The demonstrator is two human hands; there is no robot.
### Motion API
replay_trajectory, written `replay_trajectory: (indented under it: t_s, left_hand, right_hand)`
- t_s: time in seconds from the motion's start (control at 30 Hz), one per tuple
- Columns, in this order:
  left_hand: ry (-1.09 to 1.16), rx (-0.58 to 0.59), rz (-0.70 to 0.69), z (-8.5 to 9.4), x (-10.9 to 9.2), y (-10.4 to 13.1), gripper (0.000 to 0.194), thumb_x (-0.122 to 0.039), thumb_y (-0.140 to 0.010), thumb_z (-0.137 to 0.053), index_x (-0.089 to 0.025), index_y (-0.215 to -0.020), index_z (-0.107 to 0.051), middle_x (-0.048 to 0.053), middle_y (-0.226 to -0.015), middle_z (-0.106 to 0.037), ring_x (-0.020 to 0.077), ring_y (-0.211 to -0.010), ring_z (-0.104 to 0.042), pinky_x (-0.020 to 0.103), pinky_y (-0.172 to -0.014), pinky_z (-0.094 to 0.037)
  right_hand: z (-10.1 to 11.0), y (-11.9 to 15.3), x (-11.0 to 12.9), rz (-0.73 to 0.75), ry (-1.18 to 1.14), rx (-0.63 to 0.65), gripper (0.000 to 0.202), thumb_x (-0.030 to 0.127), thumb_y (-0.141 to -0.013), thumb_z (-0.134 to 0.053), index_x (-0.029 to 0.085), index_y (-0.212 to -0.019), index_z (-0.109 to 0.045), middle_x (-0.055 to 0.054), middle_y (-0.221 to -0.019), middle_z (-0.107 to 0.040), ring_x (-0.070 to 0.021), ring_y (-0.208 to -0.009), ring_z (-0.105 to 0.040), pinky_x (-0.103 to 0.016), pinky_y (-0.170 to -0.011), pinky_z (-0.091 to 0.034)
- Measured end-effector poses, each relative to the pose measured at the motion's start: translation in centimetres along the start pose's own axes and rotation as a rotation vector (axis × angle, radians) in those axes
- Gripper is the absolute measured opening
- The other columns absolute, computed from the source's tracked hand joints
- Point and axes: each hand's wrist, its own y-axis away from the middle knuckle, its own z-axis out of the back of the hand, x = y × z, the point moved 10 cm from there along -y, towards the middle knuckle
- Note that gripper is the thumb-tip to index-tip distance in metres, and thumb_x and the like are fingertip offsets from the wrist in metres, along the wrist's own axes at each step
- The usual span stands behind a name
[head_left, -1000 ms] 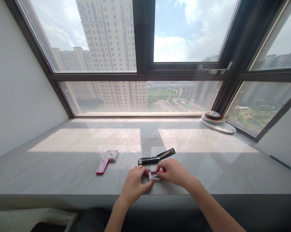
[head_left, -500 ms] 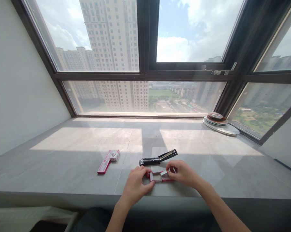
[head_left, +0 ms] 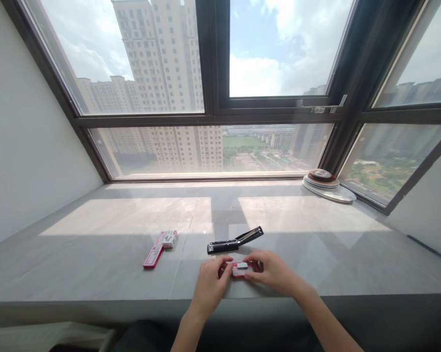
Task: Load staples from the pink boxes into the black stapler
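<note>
- Grasping the red-and-white box (head_left: 238, 273) near the front edge of the windowsill (head_left: 95, 278), pinched at both ends in the grip of left hand (head_left: 212, 277) and right hand (head_left: 271, 270)
- Possibly losing the pale piece (head_left: 242, 265) on top if tilted or squeezed unevenly

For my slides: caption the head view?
Left hand and right hand hold a red-and-white box near an open black stapler on a windowsill.

Your fingers (head_left: 252, 276) partly hide the red-and-white staple box (head_left: 238, 273) between them; the white piece (head_left: 242, 265) on top is too small to identify.
</note>
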Motion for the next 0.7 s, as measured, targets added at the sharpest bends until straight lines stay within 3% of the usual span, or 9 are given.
replay_trajectory:
  t_s: [0.1, 0.17, 0.23, 0.4, 0.7]
  left_hand:
    - [-0.064, -0.078, -0.014, 2.5, 0.9, -0.6, 0.026, -0.044, -0.097, -0.051, -0.027, -0.107, -0.068, 0.0, -0.085, -0.068, 0.0194, -0.077, -0.061, 0.029, -0.072, -0.043]
    - [-0.189, -0.193, -0.027, 5.2, 1.8, -1.5, 0.029, -0.046, -0.09, -0.061, -0.026, -0.111, -0.067, 0.001, -0.086, -0.064, 0.0216, -0.082, -0.06, 0.031, -0.077, -0.043]
    - [-0.278, -0.207, -0.024, 6.6, 2.8, -2.8, 0.039, -0.046, -0.083, -0.069, -0.026, -0.116, -0.067, 0.002, -0.089, -0.062, 0.024, -0.088, -0.059, 0.033, -0.081, -0.043]
    - [-0.244, -0.006, -0.014, 4.9, 3.9, -3.9, 0.029, -0.047, -0.084, -0.068, -0.027, -0.105, -0.072, 0.002, -0.086, -0.064, 0.0224, -0.088, -0.059, 0.031, -0.078, -0.039]
    - [-0.224, -0.052, 0.012, 4.5, 4.1, -2.5, 0.026, -0.047, -0.082, -0.072, -0.028, -0.099, -0.071, -0.001, -0.08, -0.063, 0.0204, -0.081, -0.057, 0.03, -0.074, -0.035]
  right_hand:
    - [0.1, -0.4, 0.0, -0.017, 0.028, -0.014, 0.043, 0.051, -0.083, -0.071, 0.028, -0.118, -0.075, 0.0, -0.079, -0.069, -0.0163, -0.069, -0.058, -0.026, -0.064, -0.039]
    - [0.0, -0.8, 0.2, -0.022, 0.035, -0.017, 0.035, 0.049, -0.086, -0.068, 0.029, -0.113, -0.078, -0.001, -0.079, -0.07, -0.0167, -0.07, -0.059, -0.026, -0.065, -0.039]
    - [-0.5, -1.6, 0.7, -0.009, 0.052, -0.001, 0.028, 0.046, -0.088, -0.066, 0.027, -0.102, -0.08, -0.002, -0.08, -0.072, -0.0175, -0.072, -0.061, -0.026, -0.067, -0.039]
    - [-0.4, -4.4, 3.4, 0.101, 0.121, -0.052, 0.025, 0.038, -0.093, -0.06, 0.027, -0.106, -0.078, -0.003, -0.089, -0.075, -0.0192, -0.08, -0.063, -0.027, -0.072, -0.04]
    - [-2.5, -7.7, 4.6, 0.154, 0.183, 0.025, 0.027, 0.04, -0.097, -0.057, 0.027, -0.109, -0.077, -0.004, -0.099, -0.076, -0.0207, -0.09, -0.065, -0.027, -0.078, -0.041]
